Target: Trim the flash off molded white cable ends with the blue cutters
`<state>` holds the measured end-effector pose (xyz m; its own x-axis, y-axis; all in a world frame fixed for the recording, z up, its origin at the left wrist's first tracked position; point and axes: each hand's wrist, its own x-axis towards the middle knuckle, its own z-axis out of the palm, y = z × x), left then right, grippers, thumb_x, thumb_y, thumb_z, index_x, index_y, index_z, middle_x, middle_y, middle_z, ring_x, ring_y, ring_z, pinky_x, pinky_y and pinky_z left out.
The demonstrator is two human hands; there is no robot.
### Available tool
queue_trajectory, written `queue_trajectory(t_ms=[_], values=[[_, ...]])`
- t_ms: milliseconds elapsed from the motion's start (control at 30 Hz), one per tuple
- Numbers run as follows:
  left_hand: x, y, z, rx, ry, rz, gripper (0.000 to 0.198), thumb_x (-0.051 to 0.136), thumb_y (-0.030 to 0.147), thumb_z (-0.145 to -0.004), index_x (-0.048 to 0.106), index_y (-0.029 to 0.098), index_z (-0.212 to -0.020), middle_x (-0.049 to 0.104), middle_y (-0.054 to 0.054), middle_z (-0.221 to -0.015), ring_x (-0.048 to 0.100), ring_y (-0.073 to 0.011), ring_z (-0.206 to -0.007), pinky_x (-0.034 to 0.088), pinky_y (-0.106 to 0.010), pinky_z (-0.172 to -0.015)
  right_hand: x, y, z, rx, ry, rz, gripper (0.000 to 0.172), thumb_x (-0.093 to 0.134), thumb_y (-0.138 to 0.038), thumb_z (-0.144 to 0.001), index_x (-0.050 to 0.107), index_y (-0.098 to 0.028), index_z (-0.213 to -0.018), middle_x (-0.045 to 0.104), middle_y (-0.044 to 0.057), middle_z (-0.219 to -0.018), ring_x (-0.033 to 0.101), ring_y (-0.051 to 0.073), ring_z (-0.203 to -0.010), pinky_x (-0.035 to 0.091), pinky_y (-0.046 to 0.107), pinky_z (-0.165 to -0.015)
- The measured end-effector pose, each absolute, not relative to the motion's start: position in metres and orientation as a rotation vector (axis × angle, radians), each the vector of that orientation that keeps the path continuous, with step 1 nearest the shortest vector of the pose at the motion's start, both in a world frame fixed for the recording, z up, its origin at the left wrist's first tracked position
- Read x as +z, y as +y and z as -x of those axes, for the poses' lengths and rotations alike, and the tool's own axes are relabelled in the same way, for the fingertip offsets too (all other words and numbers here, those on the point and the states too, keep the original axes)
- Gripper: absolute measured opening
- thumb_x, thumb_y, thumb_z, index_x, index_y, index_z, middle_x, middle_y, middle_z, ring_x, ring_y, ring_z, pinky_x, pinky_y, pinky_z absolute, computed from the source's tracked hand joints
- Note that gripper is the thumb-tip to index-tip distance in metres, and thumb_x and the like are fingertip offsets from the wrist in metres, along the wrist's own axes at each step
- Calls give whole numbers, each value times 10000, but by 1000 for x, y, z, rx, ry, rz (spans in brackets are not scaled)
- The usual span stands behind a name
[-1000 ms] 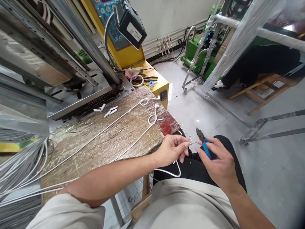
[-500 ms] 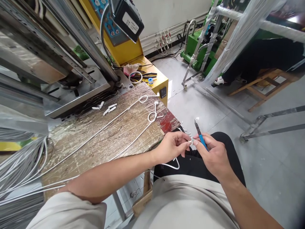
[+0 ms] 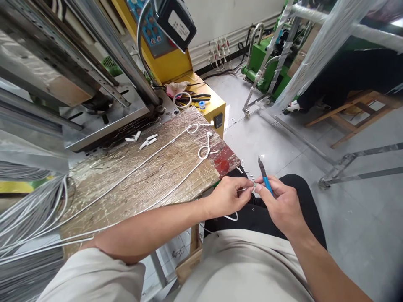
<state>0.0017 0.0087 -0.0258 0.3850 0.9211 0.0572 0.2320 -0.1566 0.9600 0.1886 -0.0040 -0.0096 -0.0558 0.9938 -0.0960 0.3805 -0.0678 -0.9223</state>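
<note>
The person wears a pale beige top (image 3: 252,268), creased at the front, with a short, loose left sleeve (image 3: 100,274), and plain black trousers (image 3: 310,209). The left hand (image 3: 227,195) and right hand (image 3: 281,202) are bare.

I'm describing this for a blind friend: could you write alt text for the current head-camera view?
A person's left-hand grip pinches a white cord over the lap, close to the right-hand grip, which holds blue-handled cutters. Beside them, two looped white cables cross a worn wooden board, with short white pieces near a metal machine.
</note>
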Motion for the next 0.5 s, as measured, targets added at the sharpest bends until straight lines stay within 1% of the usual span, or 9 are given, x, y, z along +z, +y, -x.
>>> queue_trajectory(t_ms=[100, 167, 333, 400, 500], values=[[-25, 9, -2, 863, 1022, -1689, 191, 587, 235, -949, 733, 117, -913, 647, -8, -689, 462, -67, -555, 368, -186, -530, -10, -4, -190, 1121, -1496, 1535, 189, 680, -384, -947, 754, -211, -928, 681, 0, -910, 632, 135, -784, 492, 242, -738], [-24, 9, -2, 848, 1025, -1694, 191, 575, 223, -947, 724, 121, -884, 638, -4, -677, 459, -66, -552, 367, -185, -531, -10, -4, -190, 1118, -1493, 1541, 187, 685, -384, -944, 757, -213, -928, 679, -4, -906, 625, 129, -772, 488, 238, -727], [-21, 9, -2, 838, 1028, -1606, 150, 599, 189, -908, 703, 124, -821, 609, 14, -612, 477, -63, -526, 369, -179, -524, -10, -5, -190, 1144, -1479, 1522, 181, 691, -381, -936, 755, -212, -930, 689, 0, -920, 646, 137, -806, 503, 240, -763], [-21, 10, -2, 837, 984, -1549, 154, 602, 201, -913, 710, 114, -847, 638, 0, -644, 511, -66, -535, 389, -177, -530, -10, -6, -191, 1160, -1470, 1514, 182, 692, -379, -932, 745, -210, -889, 689, 1, -913, 648, 140, -816, 505, 238, -766], [-22, 12, -2, 820, 924, -1464, 201, 627, 276, -939, 721, 99, -939, 685, -30, -717, 579, -77, -558, 435, -175, -543, -10, -6, -192, 1165, -1448, 1522, 218, 693, -390, -927, 722, -206, -814, 694, 10, -942, 654, 152, -856, 504, 243, -771]])
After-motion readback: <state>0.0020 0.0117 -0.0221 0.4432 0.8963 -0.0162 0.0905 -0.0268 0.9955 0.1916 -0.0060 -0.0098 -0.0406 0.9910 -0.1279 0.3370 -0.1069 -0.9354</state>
